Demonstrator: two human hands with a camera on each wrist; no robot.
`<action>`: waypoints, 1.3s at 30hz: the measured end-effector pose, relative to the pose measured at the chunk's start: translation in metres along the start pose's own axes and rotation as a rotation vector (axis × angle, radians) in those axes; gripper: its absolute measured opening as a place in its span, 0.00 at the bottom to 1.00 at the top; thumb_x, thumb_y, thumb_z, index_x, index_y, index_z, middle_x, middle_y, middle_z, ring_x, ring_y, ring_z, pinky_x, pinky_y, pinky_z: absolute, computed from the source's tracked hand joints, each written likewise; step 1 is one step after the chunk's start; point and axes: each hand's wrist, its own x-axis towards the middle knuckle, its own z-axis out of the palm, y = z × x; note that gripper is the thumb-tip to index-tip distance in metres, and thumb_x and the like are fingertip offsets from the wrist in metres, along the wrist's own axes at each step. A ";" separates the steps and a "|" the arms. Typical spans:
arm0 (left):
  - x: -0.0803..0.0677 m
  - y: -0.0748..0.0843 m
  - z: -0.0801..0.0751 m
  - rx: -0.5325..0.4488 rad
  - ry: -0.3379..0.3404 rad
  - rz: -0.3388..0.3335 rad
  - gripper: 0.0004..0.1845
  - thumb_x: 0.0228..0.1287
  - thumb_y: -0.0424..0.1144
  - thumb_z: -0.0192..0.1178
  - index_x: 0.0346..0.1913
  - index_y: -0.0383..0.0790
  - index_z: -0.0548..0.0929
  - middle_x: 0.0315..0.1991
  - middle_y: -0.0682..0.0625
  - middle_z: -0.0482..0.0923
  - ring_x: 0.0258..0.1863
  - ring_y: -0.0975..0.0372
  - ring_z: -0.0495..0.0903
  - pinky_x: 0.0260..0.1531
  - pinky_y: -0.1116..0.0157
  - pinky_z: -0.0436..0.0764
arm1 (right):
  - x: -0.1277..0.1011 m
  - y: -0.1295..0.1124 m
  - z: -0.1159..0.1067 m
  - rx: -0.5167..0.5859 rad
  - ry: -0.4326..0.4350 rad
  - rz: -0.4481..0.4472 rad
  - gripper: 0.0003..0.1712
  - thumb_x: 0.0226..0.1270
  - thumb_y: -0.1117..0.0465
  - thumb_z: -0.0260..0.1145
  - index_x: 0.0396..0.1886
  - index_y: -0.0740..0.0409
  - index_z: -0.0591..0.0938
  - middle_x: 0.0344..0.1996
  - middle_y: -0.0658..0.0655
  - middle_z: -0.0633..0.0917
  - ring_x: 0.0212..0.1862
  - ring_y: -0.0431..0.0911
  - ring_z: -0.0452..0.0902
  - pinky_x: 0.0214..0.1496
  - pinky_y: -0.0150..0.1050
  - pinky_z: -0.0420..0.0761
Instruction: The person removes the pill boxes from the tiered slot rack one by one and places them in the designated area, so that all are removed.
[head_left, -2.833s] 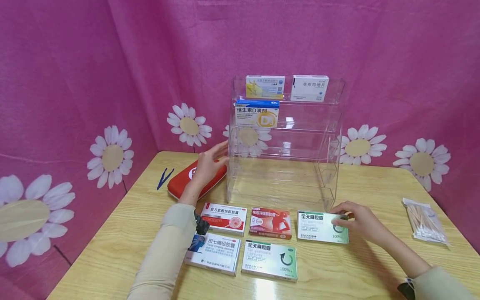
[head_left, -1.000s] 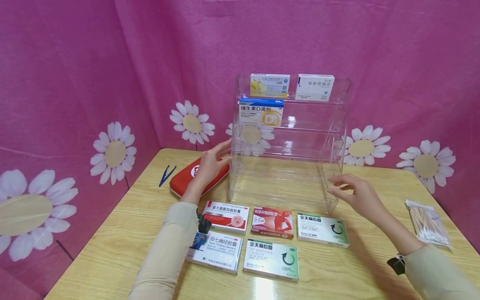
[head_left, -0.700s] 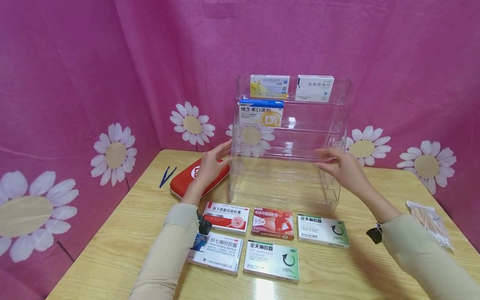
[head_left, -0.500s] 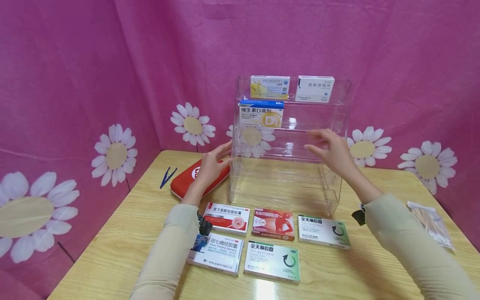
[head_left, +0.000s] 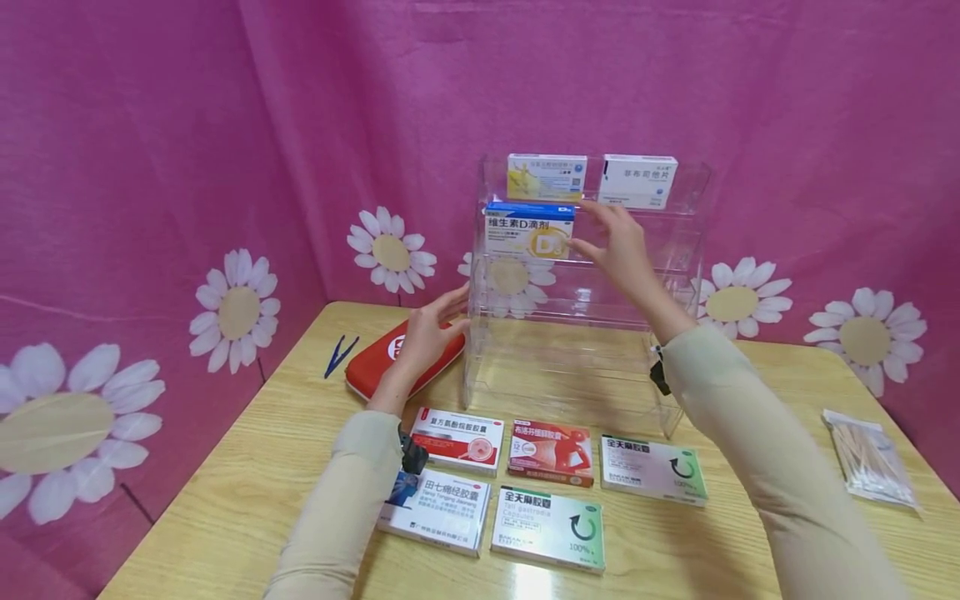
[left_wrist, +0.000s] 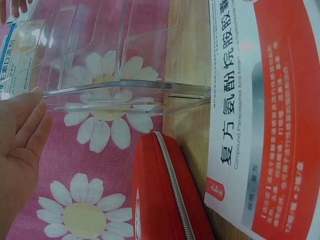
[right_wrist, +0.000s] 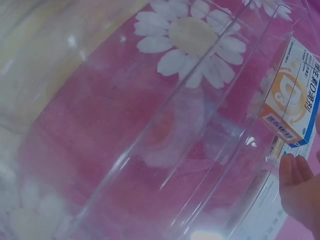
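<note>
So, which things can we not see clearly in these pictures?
- Right hand, head view: whether its fingers touch the blue and white box cannot be told.
- Right wrist view: the frame edge cuts the hand off.
- White box on the top shelf: small print unreadable.
- Left wrist view: red pouch is cut off.

A light wooden table (head_left: 225,517) stands against pink flowered cloth. At its back sits a clear plastic shelf rack (head_left: 675,392), with a red zip pouch (head_left: 375,375) just beside its left foot and blue tweezers (head_left: 335,356) farther left. In front of the rack lie five flat medicine boxes in two rows: a red-and-white box (head_left: 457,439), a red box (head_left: 551,452) and a green-and-white box (head_left: 652,469) behind, a blue-and-white box (head_left: 435,510) and a second green box (head_left: 547,529) nearer the table's front edge. A bag of cotton swabs (head_left: 866,458) lies at the right edge.
</note>
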 end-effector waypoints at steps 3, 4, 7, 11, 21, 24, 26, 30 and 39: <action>0.000 0.000 0.001 -0.007 -0.001 -0.007 0.31 0.62 0.28 0.64 0.69 0.40 0.71 0.62 0.41 0.78 0.62 0.52 0.79 0.61 0.58 0.79 | 0.009 -0.003 0.005 -0.022 -0.039 0.007 0.34 0.59 0.63 0.72 0.67 0.60 0.73 0.55 0.70 0.76 0.51 0.62 0.73 0.58 0.56 0.77; 0.000 0.000 0.001 -0.008 -0.001 -0.008 0.31 0.62 0.28 0.64 0.69 0.40 0.71 0.62 0.41 0.78 0.62 0.52 0.79 0.61 0.59 0.79 | 0.011 -0.004 0.007 -0.022 -0.051 0.011 0.34 0.60 0.62 0.72 0.67 0.60 0.73 0.55 0.69 0.75 0.52 0.61 0.72 0.57 0.55 0.76; 0.001 0.000 0.002 0.002 -0.005 -0.009 0.31 0.62 0.28 0.64 0.69 0.40 0.71 0.62 0.41 0.78 0.62 0.52 0.79 0.61 0.59 0.79 | 0.015 -0.006 0.010 -0.023 -0.069 0.027 0.31 0.61 0.62 0.71 0.64 0.61 0.75 0.55 0.68 0.74 0.51 0.61 0.71 0.55 0.54 0.75; 0.001 0.001 0.002 0.015 -0.008 -0.010 0.32 0.62 0.28 0.64 0.69 0.40 0.71 0.62 0.41 0.78 0.61 0.52 0.79 0.61 0.59 0.79 | 0.016 -0.006 0.015 -0.020 -0.064 0.039 0.27 0.61 0.64 0.71 0.60 0.64 0.77 0.57 0.69 0.72 0.57 0.61 0.70 0.62 0.54 0.74; 0.001 -0.002 0.000 0.022 -0.004 -0.003 0.31 0.62 0.29 0.64 0.69 0.41 0.71 0.61 0.41 0.79 0.61 0.53 0.80 0.61 0.59 0.79 | 0.017 -0.010 0.031 -0.003 0.021 0.040 0.23 0.60 0.69 0.70 0.54 0.67 0.75 0.57 0.68 0.70 0.59 0.60 0.69 0.67 0.53 0.71; 0.000 -0.002 0.000 0.020 -0.006 -0.006 0.31 0.62 0.29 0.64 0.69 0.41 0.71 0.62 0.41 0.79 0.62 0.53 0.79 0.61 0.59 0.79 | 0.017 -0.009 0.033 -0.005 0.058 0.019 0.21 0.59 0.71 0.69 0.52 0.68 0.76 0.55 0.69 0.71 0.57 0.60 0.70 0.64 0.53 0.73; 0.000 -0.002 0.000 0.021 -0.007 -0.011 0.32 0.62 0.29 0.64 0.70 0.41 0.71 0.62 0.41 0.79 0.62 0.53 0.79 0.61 0.59 0.79 | 0.017 -0.008 0.034 0.004 0.071 0.006 0.21 0.59 0.71 0.69 0.52 0.68 0.76 0.55 0.69 0.72 0.55 0.60 0.70 0.61 0.52 0.75; 0.000 -0.001 0.000 0.019 -0.007 -0.016 0.31 0.62 0.29 0.64 0.70 0.41 0.71 0.62 0.41 0.79 0.62 0.53 0.79 0.62 0.59 0.78 | 0.017 -0.007 0.032 0.016 0.095 -0.005 0.20 0.59 0.71 0.70 0.51 0.68 0.77 0.53 0.70 0.72 0.54 0.60 0.71 0.60 0.51 0.76; 0.000 -0.002 0.001 0.015 0.000 0.001 0.31 0.62 0.27 0.64 0.69 0.39 0.72 0.60 0.40 0.79 0.61 0.51 0.80 0.61 0.57 0.79 | 0.020 -0.005 0.019 0.043 0.184 0.021 0.20 0.57 0.72 0.70 0.50 0.69 0.79 0.50 0.69 0.73 0.52 0.59 0.74 0.57 0.48 0.77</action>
